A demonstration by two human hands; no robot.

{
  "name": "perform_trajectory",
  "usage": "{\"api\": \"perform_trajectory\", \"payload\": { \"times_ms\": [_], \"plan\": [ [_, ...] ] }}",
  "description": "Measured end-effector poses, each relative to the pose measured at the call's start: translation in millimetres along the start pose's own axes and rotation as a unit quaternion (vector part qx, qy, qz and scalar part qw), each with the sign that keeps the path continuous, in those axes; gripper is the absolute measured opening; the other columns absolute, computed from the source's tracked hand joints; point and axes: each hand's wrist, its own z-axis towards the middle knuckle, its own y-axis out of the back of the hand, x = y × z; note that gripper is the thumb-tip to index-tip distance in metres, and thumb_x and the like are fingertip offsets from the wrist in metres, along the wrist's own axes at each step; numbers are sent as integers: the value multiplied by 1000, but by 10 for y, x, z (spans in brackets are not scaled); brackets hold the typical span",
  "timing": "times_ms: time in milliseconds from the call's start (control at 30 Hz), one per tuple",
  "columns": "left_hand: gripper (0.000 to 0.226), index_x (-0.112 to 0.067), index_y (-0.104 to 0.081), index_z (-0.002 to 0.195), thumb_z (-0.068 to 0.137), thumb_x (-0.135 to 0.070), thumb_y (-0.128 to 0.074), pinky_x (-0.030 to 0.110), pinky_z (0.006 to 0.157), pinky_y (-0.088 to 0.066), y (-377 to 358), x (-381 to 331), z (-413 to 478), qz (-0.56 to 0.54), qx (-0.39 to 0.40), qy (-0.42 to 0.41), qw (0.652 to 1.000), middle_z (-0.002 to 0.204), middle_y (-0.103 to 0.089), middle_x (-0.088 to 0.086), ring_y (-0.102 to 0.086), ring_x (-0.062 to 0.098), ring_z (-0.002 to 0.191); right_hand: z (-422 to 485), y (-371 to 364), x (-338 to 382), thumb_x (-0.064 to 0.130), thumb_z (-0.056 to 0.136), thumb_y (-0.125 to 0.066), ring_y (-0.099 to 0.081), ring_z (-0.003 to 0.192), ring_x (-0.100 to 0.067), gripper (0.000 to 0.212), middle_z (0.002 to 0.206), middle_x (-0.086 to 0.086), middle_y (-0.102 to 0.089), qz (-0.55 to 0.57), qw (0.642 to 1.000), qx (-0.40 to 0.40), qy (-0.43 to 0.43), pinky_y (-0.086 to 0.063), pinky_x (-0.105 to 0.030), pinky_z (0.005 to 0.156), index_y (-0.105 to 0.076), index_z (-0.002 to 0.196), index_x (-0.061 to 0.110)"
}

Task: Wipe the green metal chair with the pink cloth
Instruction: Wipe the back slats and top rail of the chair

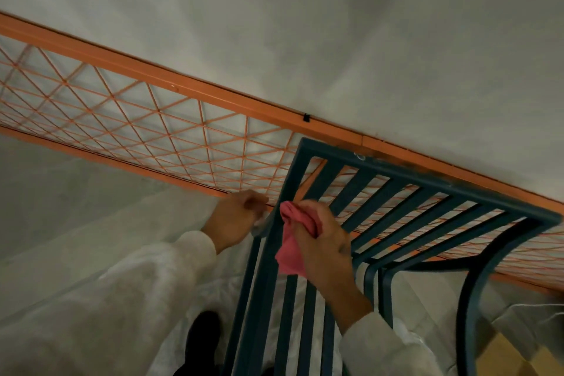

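**White sleeves up close, pink cloth on the chair's frame**

White sleeves [137,278] fill the bottom of the view, one on each arm. The right hand [323,241] is closed round the pink cloth [290,250]. It bunches the upper part in its fingers and a loose flap hangs below the palm. The bunched end is pressed against the left upright of the green metal chair [427,181], where the backrest slats begin. The left hand [235,217] sits just beside that upright with its fingers curled. I cannot tell whether they clasp the frame or something pale beneath them.

The chair stands right in front of the person. Its slatted back leans toward an orange mesh panel [152,119] that runs along a grey-white wall [335,24].

The chair looks to be stiff welded bar, so it should not flex under pressure. It may still be light enough to slide or tip if pushed hard. The outer upright or the top rail looks like the best place to steady it, with fingers kept out of the narrow gaps between slats. The cloth is soft and limp. It should wrap round a bar easily, though the loose flap could snag on a slat.

A black shoe [204,336] shows below on pale sheeting [219,293]. A cardboard box [503,354] sits at the lower right.
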Motion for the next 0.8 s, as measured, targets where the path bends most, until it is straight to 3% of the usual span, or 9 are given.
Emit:
{"api": "perform_trajectory", "payload": {
  "times_ms": [100, 167, 267, 333, 400, 467, 567, 733, 800],
  "plan": [
    [29, -24, -65, 117, 90, -17, -63, 35, 95, -52, 107, -310, 44, -53, -25, -56, 997, 112, -70, -5, -66, 10, 102, 81, 186, 270, 28, 88, -67, -49, 98, 20, 35, 105, 44, -51, 52, 997, -50, 19, -38, 5, 67, -50, 110, 50],
    [39, -26, -62, 124, 88, -13, -65, 30, 94, -51, 135, -491, 71, -48, -22, -96, 994, 116, -68, -6, -64, 6, 105, 163, 255, 403, 30, 89, -67, -49, 101, 19, 36, 106, 44, -51, 60, 994, -74, 46, -39, 4, 70, -50, 112, 52],
    [46, -26, -58, 130, 87, -9, -65, 24, 91, -50, 114, -719, 122, -44, -8, -144, 989, 120, -66, -6, -63, 5, 107, 336, 278, 532, 33, 92, -62, -52, 113, 3, 38, 123, 25, -54, 9, 992, -96, 84, -48, -15, 90, -52, 126, 46],
    [47, -21, -57, 131, 87, -6, -66, 15, 81, -53, 55, -788, 154, -67, 11, -159, 985, 118, -67, -3, -66, 5, 101, 455, 221, 560, 29, 95, -58, -47, 126, -13, 42, 139, 4, -49, -60, 989, -111, 81, -42, -30, 105, -51, 136, 31],
    [46, -20, -56, 130, 87, -8, -66, 8, 74, -51, 1, -804, 189, -53, 4, -165, 985, 117, -67, -5, -66, 4, 99, 538, 136, 599, 23, 96, -56, -41, 133, -27, 44, 147, -7, -42, -109, 983, -134, 63, -32, -35, 110, -49, 139, 22],
    [41, -22, -58, 127, 88, -10, -65, 4, 71, -48, -23, -797, 228, -27, -13, -170, 985, 113, -66, -10, -63, -2, 97, 564, 77, 620, 17, 96, -56, -42, 131, -34, 42, 147, -12, -41, -148, 976, -143, 70, -33, -43, 111, -51, 138, 18],
    [33, -26, -60, 121, 90, -13, -63, -1, 69, -44, -13, -785, 279, 6, -32, -185, 982, 103, -65, -18, -59, -16, 88, 651, 92, 634, 10, 94, -54, -49, 119, -37, 46, 145, -13, -43, -257, 955, -106, 104, -43, -46, 101, -48, 140, 18],
    [27, -22, -60, 119, 93, -14, -59, 8, 80, -45, 6, -821, 334, 46, -27, -191, 980, 105, -67, -11, -61, -3, 90, 885, 247, 671, 10, 94, -54, -44, 130, -25, 48, 144, -1, -47, -338, 931, 13, 138, -34, -35, 109, -47, 140, 23],
    [25, -22, -61, 118, 93, -17, -59, 6, 76, -43, 4, -837, 334, 52, -23, -190, 980, 105, -67, -11, -62, -3, 90, 792, 312, 638, 10, 93, -56, -45, 129, -27, 52, 145, -1, -47, -297, 947, -2, 123, -36, -38, 108, -44, 142, 23]
  ]
}}
